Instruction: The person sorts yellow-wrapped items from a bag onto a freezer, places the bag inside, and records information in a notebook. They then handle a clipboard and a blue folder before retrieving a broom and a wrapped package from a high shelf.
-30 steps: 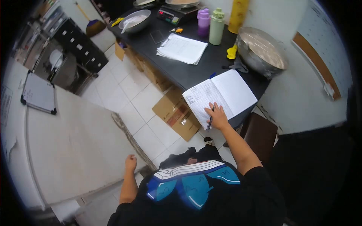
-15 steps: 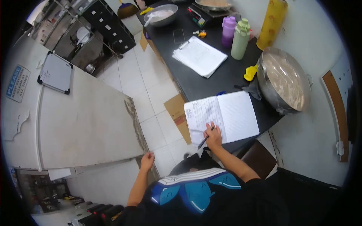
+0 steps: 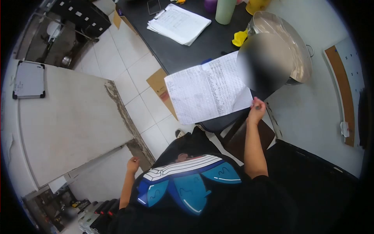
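An open notebook [image 3: 206, 89] lies at the near edge of the black table, with handwriting on both visible pages. Its lower right page corner is bent up. My right hand [image 3: 257, 111] is closed at that corner, pinching the page edge. A small dark tip between its fingers looks like the pen, mostly hidden. My left hand [image 3: 133, 165] hangs low at the left, away from the table, its fingers curled together with nothing visible in them. A round blurred patch hides the area right of the notebook.
Clipped papers [image 3: 180, 24], a phone [image 3: 154, 6] and a green bottle [image 3: 225, 11] stand or lie farther back on the black table [image 3: 167, 50]. A large metal bowl [image 3: 302, 50] and yellow object [image 3: 239, 38] are at right. A brown chair [image 3: 249, 142] sits below the table edge.
My right hand has moved right from the written page to the notebook's corner. The blank right page has given way to a written one. The view has shifted, and my left hand appears farther left.
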`<action>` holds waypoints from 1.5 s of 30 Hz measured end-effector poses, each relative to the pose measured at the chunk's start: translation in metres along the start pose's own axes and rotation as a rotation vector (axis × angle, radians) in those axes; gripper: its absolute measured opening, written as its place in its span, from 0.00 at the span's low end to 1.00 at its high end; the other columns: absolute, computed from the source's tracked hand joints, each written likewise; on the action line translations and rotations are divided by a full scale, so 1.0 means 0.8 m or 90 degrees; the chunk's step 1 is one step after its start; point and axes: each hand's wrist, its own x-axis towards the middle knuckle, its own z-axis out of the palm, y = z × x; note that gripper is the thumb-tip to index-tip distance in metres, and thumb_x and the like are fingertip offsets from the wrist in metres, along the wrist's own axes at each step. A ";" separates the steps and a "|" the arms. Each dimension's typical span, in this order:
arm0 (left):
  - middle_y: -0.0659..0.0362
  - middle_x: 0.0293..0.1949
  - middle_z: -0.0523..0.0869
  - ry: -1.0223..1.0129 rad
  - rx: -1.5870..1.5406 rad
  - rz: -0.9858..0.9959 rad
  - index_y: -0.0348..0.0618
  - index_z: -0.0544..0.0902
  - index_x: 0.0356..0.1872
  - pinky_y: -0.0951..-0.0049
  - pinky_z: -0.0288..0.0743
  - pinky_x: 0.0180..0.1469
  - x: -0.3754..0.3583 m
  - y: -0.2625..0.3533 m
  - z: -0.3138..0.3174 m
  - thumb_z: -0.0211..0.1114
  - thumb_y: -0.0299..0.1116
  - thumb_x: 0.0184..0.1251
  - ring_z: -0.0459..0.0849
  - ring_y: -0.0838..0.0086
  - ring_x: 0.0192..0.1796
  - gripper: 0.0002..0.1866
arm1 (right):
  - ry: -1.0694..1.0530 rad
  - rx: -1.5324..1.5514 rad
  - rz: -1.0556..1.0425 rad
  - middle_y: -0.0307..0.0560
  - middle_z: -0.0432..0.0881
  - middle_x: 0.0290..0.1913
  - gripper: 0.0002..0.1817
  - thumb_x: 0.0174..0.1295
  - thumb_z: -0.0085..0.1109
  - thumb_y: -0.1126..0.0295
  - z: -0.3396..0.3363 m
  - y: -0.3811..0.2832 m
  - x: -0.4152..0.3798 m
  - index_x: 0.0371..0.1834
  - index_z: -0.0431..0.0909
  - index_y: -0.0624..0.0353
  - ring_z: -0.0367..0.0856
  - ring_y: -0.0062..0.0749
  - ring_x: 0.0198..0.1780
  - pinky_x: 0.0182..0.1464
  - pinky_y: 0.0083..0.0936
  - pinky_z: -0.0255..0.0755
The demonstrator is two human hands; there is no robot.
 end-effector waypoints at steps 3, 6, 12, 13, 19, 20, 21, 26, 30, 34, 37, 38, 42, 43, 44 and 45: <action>0.56 0.28 0.84 -0.003 -0.076 -0.057 0.41 0.79 0.42 0.74 0.75 0.32 -0.015 -0.012 -0.007 0.62 0.33 0.57 0.82 0.75 0.27 0.12 | 0.020 -0.061 -0.163 0.50 0.81 0.45 0.11 0.69 0.44 0.63 -0.001 -0.077 -0.013 0.43 0.70 0.60 0.78 0.27 0.44 0.46 0.21 0.70; 0.57 0.27 0.83 0.011 -0.064 -0.013 0.40 0.79 0.41 0.75 0.74 0.30 -0.019 -0.006 -0.007 0.61 0.32 0.58 0.80 0.76 0.25 0.11 | -0.224 -0.068 -0.280 0.52 0.80 0.47 0.17 0.71 0.38 0.61 0.033 -0.118 -0.052 0.47 0.69 0.64 0.78 0.32 0.49 0.53 0.26 0.68; 0.58 0.28 0.83 0.009 -0.051 0.148 0.39 0.78 0.42 0.77 0.73 0.35 -0.005 0.075 -0.002 0.60 0.30 0.60 0.80 0.76 0.29 0.10 | -0.712 -0.216 -0.411 0.54 0.80 0.48 0.15 0.64 0.48 0.68 0.064 -0.041 -0.125 0.50 0.75 0.64 0.78 0.39 0.50 0.52 0.27 0.70; 0.58 0.29 0.83 0.004 -0.076 0.169 0.39 0.78 0.42 0.77 0.73 0.37 -0.011 0.097 -0.005 0.59 0.30 0.61 0.80 0.76 0.30 0.10 | -0.695 -0.197 -0.357 0.53 0.80 0.47 0.15 0.65 0.47 0.67 0.056 -0.031 -0.122 0.50 0.75 0.64 0.78 0.38 0.50 0.52 0.27 0.70; 0.57 0.32 0.83 -0.013 -0.041 0.142 0.39 0.78 0.43 0.75 0.74 0.41 -0.047 0.133 -0.004 0.60 0.29 0.60 0.81 0.74 0.34 0.11 | -0.391 -0.124 -0.064 0.45 0.79 0.40 0.26 0.72 0.33 0.55 0.007 -0.012 -0.046 0.51 0.76 0.66 0.76 0.24 0.40 0.49 0.22 0.70; 0.56 0.32 0.83 -0.015 -0.002 0.123 0.39 0.78 0.43 0.74 0.74 0.42 -0.054 0.136 -0.001 0.60 0.29 0.59 0.81 0.73 0.34 0.11 | -0.364 -0.124 -0.001 0.44 0.80 0.41 0.20 0.71 0.37 0.60 -0.003 -0.015 -0.026 0.51 0.76 0.61 0.77 0.25 0.41 0.46 0.22 0.70; 0.56 0.32 0.83 -0.023 0.020 0.111 0.40 0.78 0.43 0.73 0.74 0.42 -0.055 0.125 0.003 0.61 0.30 0.59 0.81 0.73 0.34 0.11 | -0.389 -0.176 -0.022 0.41 0.79 0.35 0.20 0.70 0.37 0.60 -0.016 -0.008 -0.002 0.50 0.77 0.60 0.74 0.22 0.32 0.37 0.19 0.69; 0.55 0.32 0.84 -0.021 0.064 0.046 0.45 0.79 0.44 0.71 0.74 0.42 -0.060 0.070 0.011 0.62 0.32 0.57 0.82 0.70 0.35 0.12 | -0.408 -0.041 0.058 0.37 0.75 0.25 0.07 0.60 0.55 0.70 0.020 -0.040 0.006 0.27 0.75 0.60 0.69 0.16 0.25 0.28 0.16 0.64; 0.55 0.32 0.83 -0.014 0.107 0.074 0.45 0.79 0.44 0.70 0.74 0.42 -0.076 0.087 0.004 0.62 0.32 0.57 0.82 0.68 0.35 0.13 | -0.519 -0.120 -0.051 0.35 0.73 0.20 0.12 0.53 0.62 0.74 0.052 -0.046 0.001 0.18 0.69 0.59 0.68 0.15 0.23 0.26 0.16 0.63; 0.54 0.32 0.83 -0.008 0.091 0.087 0.44 0.79 0.44 0.70 0.74 0.42 -0.082 0.111 0.001 0.61 0.33 0.58 0.82 0.68 0.35 0.13 | -0.465 -0.142 -0.158 0.34 0.69 0.16 0.14 0.51 0.63 0.75 0.056 -0.020 0.019 0.15 0.68 0.60 0.65 0.16 0.21 0.25 0.18 0.61; 0.54 0.32 0.83 -0.011 0.093 0.099 0.43 0.78 0.45 0.70 0.74 0.41 -0.089 0.132 0.002 0.61 0.32 0.58 0.82 0.69 0.35 0.13 | -0.442 -0.157 -0.216 0.37 0.67 0.13 0.16 0.51 0.61 0.76 0.057 -0.017 0.020 0.13 0.64 0.60 0.63 0.17 0.19 0.22 0.20 0.59; 0.53 0.32 0.84 -0.014 0.096 0.103 0.43 0.78 0.45 0.71 0.74 0.41 -0.093 0.138 0.003 0.61 0.32 0.58 0.82 0.69 0.35 0.13 | -0.448 -0.163 -0.228 0.37 0.66 0.13 0.16 0.50 0.60 0.77 0.057 -0.016 0.020 0.12 0.63 0.60 0.63 0.18 0.18 0.22 0.21 0.59; 0.54 0.32 0.84 -0.020 0.103 0.108 0.43 0.78 0.45 0.71 0.75 0.40 -0.104 0.152 0.013 0.61 0.30 0.59 0.82 0.70 0.34 0.13 | -0.464 -0.198 -0.272 0.40 0.64 0.12 0.16 0.49 0.60 0.77 0.056 -0.009 0.022 0.12 0.61 0.60 0.62 0.21 0.16 0.20 0.23 0.57; 0.54 0.32 0.84 -0.021 0.103 0.113 0.43 0.78 0.45 0.71 0.75 0.40 -0.105 0.152 0.016 0.62 0.30 0.59 0.82 0.70 0.34 0.13 | -0.466 -0.197 -0.275 0.41 0.64 0.12 0.16 0.48 0.60 0.77 0.056 -0.009 0.022 0.12 0.61 0.60 0.61 0.22 0.16 0.20 0.24 0.57; 0.54 0.32 0.84 -0.022 0.103 0.118 0.43 0.78 0.45 0.71 0.75 0.40 -0.106 0.152 0.017 0.62 0.30 0.59 0.82 0.70 0.34 0.13 | -0.467 -0.195 -0.278 0.41 0.64 0.12 0.16 0.48 0.60 0.78 0.056 -0.009 0.022 0.12 0.61 0.60 0.61 0.23 0.16 0.20 0.24 0.57; 0.54 0.32 0.84 -0.023 0.106 0.116 0.43 0.78 0.45 0.72 0.75 0.40 -0.106 0.152 0.018 0.62 0.30 0.59 0.82 0.70 0.34 0.13 | -0.468 -0.194 -0.282 0.42 0.64 0.12 0.16 0.48 0.60 0.78 0.056 -0.009 0.021 0.12 0.61 0.60 0.61 0.23 0.16 0.20 0.24 0.57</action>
